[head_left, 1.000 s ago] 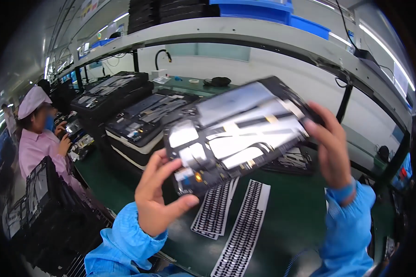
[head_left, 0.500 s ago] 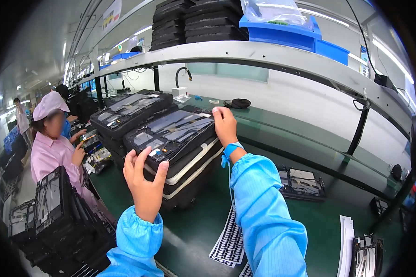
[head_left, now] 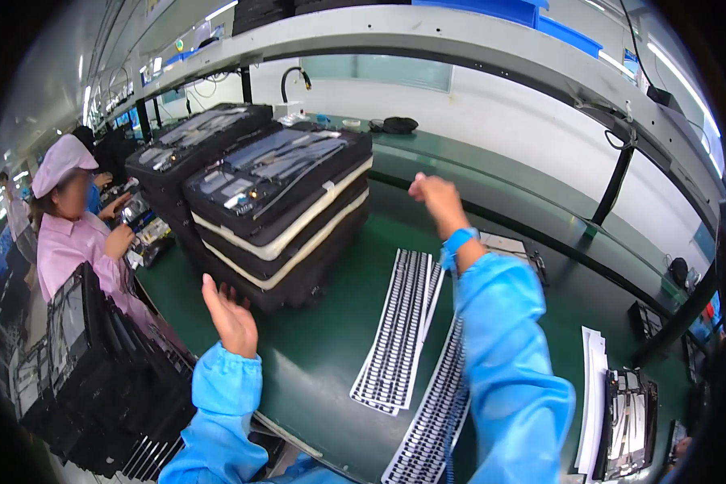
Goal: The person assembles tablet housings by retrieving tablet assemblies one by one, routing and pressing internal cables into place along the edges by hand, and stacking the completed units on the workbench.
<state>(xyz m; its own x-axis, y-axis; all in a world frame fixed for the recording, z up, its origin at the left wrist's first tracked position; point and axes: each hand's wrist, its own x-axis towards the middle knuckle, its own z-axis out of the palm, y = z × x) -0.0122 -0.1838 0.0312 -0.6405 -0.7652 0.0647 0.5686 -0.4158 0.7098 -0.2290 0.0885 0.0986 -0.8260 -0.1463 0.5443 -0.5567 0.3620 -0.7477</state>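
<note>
A flat electronic device with exposed inner parts [head_left: 286, 157] lies on top of a stack of black foam trays [head_left: 298, 278] with two cream-coloured edges. My left hand [head_left: 232, 320] is in front of the stack's near corner, fingers apart and holding nothing. To the right of the stack, my right hand [head_left: 441, 203] hangs over the green table; its fingers look bent and are smeared by motion. Beneath my right arm lie label sheets [head_left: 395, 331] with rows of black marks. Another opened device [head_left: 500, 244] shows partly behind my right wrist.
A second tray stack [head_left: 202, 137] stands at the back left. More black trays [head_left: 97, 379] are piled at the lower left, near a person in pink [head_left: 73, 242]. White strips [head_left: 590, 395] and a device [head_left: 627, 423] lie at the right. A metal shelf [head_left: 427, 36] spans above.
Both hands have come off the device on the stack. My left hand has dropped lower, and my right hand has moved right, away from the stack. The view has tilted down, showing more label sheets.
</note>
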